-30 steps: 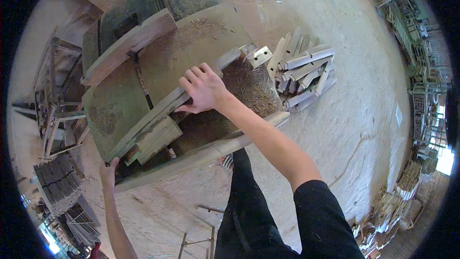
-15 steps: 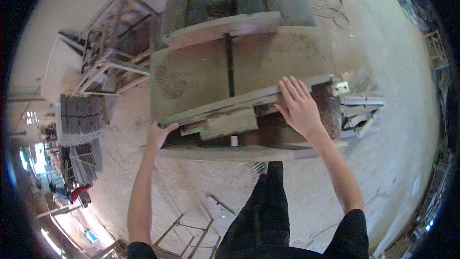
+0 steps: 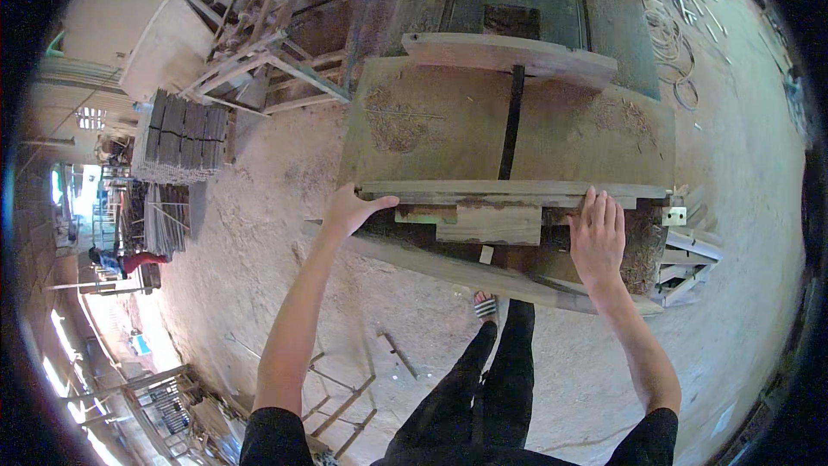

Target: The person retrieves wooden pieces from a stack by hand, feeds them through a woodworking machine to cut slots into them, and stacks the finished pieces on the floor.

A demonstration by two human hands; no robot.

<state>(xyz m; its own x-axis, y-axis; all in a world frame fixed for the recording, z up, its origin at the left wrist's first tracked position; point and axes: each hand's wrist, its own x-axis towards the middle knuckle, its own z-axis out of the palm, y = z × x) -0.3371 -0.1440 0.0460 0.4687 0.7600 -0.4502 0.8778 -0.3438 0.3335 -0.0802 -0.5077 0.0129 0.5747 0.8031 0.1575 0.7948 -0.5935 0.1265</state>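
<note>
Dusty workshop floor (image 3: 259,233), sawdust-strewn desk (image 3: 517,134): left hand (image 3: 358,207) newly gripping long plank (image 3: 513,192) end, right hand (image 3: 597,237) now spread flat beside it.

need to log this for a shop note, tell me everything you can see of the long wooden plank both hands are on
The long wooden plank lies flat along the near edge of the green table-saw top, running left to right. It looks like pale, weathered, rough-sawn wood, narrow and straight. The left hand grips its left end, thumb on top. The right hand lies flat with its fingertips on the plank near the right end. A shorter wooden block sits just below its middle. Sawdust is scattered on the top behind it.
</note>
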